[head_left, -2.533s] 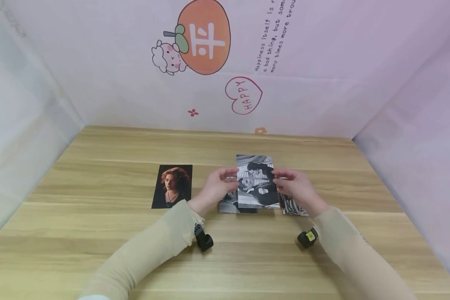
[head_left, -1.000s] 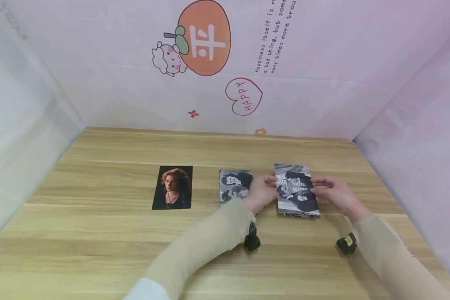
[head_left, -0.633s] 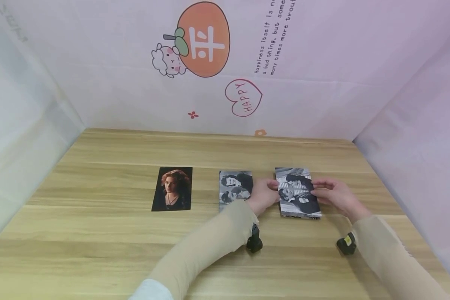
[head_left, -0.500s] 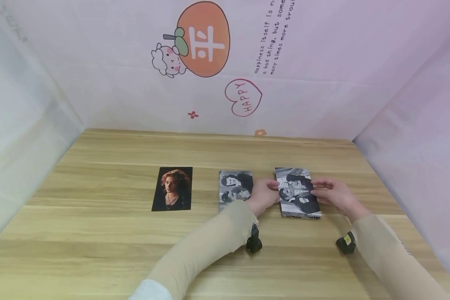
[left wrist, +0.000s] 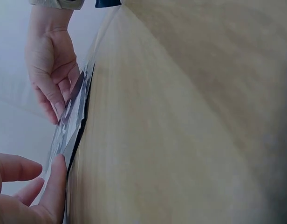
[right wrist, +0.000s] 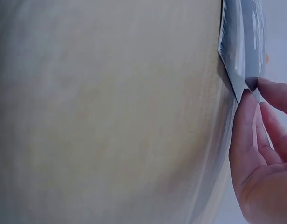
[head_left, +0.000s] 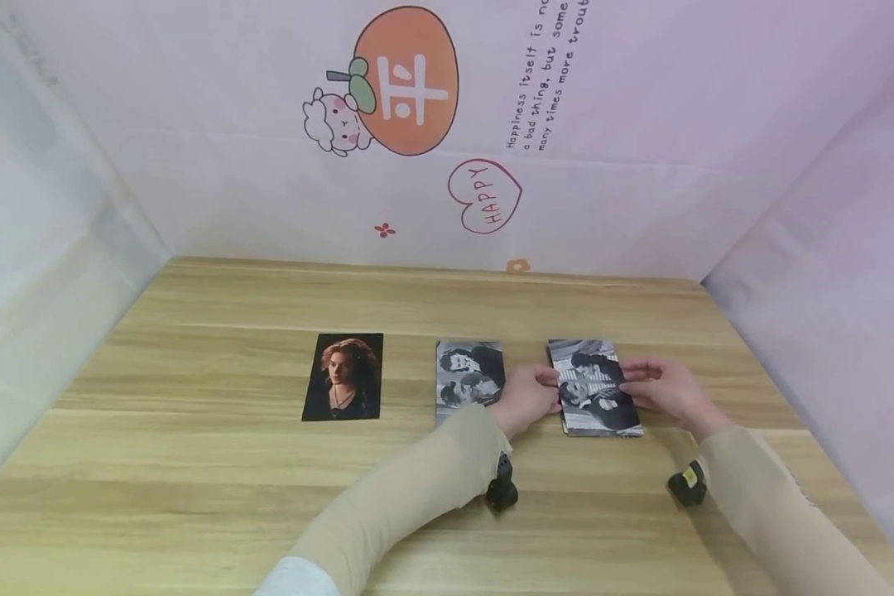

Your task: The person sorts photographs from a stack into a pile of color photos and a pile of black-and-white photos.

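Note:
In the head view a black-and-white photo print [head_left: 596, 387] of two people lies on top of another print at the right, slightly turned against it. My right hand [head_left: 666, 393] pinches its right edge; in the right wrist view the thumb [right wrist: 246, 116] is at the corner and a fingertip lies over the print. At the left edge is my left hand [head_left: 527, 397]. In the left wrist view its thumb [left wrist: 56, 186] touches the print's edge, while the other fingers stand apart from it. The lower print is almost wholly hidden.
A second black-and-white print [head_left: 468, 372] lies in the middle, partly covered by the left hand and sleeve. Farther left lies a colour portrait print [head_left: 343, 377]. The wooden table [head_left: 216, 497] is bounded by white cloth walls [head_left: 626, 207].
Both hands carried the top print rightward from over the middle print and lowered it onto the right-hand one. In the last half second it shifted slightly toward me and right.

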The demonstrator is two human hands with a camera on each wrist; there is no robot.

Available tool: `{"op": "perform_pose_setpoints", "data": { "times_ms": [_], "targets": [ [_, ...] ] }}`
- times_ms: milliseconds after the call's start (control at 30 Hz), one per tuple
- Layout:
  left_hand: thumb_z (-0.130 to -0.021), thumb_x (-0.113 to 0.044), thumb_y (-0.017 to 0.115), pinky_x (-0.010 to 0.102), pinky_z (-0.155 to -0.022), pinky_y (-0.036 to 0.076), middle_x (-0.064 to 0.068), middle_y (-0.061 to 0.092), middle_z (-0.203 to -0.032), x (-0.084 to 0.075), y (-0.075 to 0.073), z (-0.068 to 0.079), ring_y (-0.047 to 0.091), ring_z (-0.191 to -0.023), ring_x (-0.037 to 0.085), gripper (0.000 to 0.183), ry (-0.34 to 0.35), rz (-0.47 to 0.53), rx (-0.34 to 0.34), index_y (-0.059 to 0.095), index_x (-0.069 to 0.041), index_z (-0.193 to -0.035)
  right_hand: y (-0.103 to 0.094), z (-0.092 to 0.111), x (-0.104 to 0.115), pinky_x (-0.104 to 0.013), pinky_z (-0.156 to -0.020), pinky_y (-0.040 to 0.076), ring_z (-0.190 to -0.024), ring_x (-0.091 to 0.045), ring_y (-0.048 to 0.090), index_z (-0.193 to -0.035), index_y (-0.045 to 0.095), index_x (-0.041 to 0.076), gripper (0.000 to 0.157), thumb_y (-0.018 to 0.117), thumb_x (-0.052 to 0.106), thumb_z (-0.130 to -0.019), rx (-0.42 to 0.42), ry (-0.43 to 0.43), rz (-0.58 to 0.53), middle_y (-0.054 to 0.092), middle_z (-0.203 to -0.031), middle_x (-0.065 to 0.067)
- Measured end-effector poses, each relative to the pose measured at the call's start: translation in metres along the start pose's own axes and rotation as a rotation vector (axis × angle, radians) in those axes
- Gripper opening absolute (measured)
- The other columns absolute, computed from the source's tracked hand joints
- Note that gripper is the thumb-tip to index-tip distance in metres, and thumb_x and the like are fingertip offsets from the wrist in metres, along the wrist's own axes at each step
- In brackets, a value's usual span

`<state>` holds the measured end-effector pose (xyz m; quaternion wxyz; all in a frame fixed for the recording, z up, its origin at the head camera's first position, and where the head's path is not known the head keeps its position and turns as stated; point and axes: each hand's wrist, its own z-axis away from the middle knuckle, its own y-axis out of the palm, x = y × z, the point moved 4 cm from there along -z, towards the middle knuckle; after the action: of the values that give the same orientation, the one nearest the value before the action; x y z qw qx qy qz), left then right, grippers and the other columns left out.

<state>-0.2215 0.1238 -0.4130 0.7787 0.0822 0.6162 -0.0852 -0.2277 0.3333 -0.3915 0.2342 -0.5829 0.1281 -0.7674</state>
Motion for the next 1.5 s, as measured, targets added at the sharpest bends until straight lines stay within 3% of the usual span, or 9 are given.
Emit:
{"op": "perform_pose_setpoints", "data": {
  "times_ms": [167,333,500,700,1200,1500],
  "targets": [
    [-0.083,0.014,0.054,0.019,-0.064,0.055,0.011,0.064,-0.105,-0.001,-0.003,0.002,0.056,-0.066,0.010,0.033,0.004,-0.045,0.011,0.062,0.005,-0.114,0.000,0.000,0.001,-0.024,-0.076,0.057,-0.081,0.002,0.059,-0.130,0.038,-0.018,0.054,0.062,0.001,-0.087,-0.002,0.002,0.049,0.063,-0.110,-0.017],
    [-0.082,0.012,0.058,0.017,-0.061,0.052,0.014,0.066,-0.107,-0.003,-0.006,0.003,0.057,-0.067,0.009,0.032,0.037,-0.094,0.019,0.062,0.005,-0.113,0.001,-0.001,0.002,-0.024,-0.075,0.057,-0.081,0.001,0.059,-0.129,0.040,-0.018,0.052,0.063,0.001,-0.086,-0.012,0.003,0.089,0.060,-0.114,-0.024],
    [-0.084,0.008,0.060,0.018,-0.067,0.054,0.016,0.067,-0.106,-0.004,-0.008,0.005,0.065,-0.080,0.015,0.026,0.073,-0.134,0.019,0.063,0.006,-0.110,0.004,-0.002,0.002,-0.025,-0.074,0.058,-0.081,-0.003,0.060,-0.127,0.041,-0.018,0.051,0.063,0.001,-0.085,-0.007,-0.004,0.118,0.056,-0.116,-0.032],
    [-0.083,0.004,0.063,0.020,-0.082,0.052,0.012,0.069,-0.106,-0.005,-0.011,0.006,0.064,-0.098,0.019,0.025,0.108,-0.234,-0.007,0.066,0.003,-0.108,0.006,-0.002,0.002,-0.023,-0.073,0.058,-0.081,-0.002,0.060,-0.127,0.042,-0.018,0.050,0.063,0.001,-0.086,-0.015,0.000,0.150,0.055,-0.118,-0.034],
    [-0.084,0.004,0.061,0.020,-0.082,0.052,0.014,0.067,-0.108,-0.005,-0.011,0.007,0.063,-0.100,0.021,0.026,0.121,-0.265,0.014,0.065,0.005,-0.110,0.006,-0.003,0.001,-0.024,-0.072,0.058,-0.084,-0.008,0.062,-0.126,0.044,-0.017,0.048,0.063,0.001,-0.086,-0.031,0.016,0.191,0.054,-0.120,-0.035],
    [-0.085,0.005,0.059,0.018,-0.072,0.054,0.013,0.066,-0.107,-0.003,-0.010,0.006,0.063,-0.086,0.014,0.028,0.061,-0.167,0.022,0.063,0.004,-0.113,0.005,0.001,0.005,-0.025,-0.074,0.058,-0.081,-0.004,0.063,-0.125,0.043,-0.018,0.047,0.062,0.000,-0.086,-0.038,-0.023,0.132,0.058,-0.116,-0.033]
  ]
}}
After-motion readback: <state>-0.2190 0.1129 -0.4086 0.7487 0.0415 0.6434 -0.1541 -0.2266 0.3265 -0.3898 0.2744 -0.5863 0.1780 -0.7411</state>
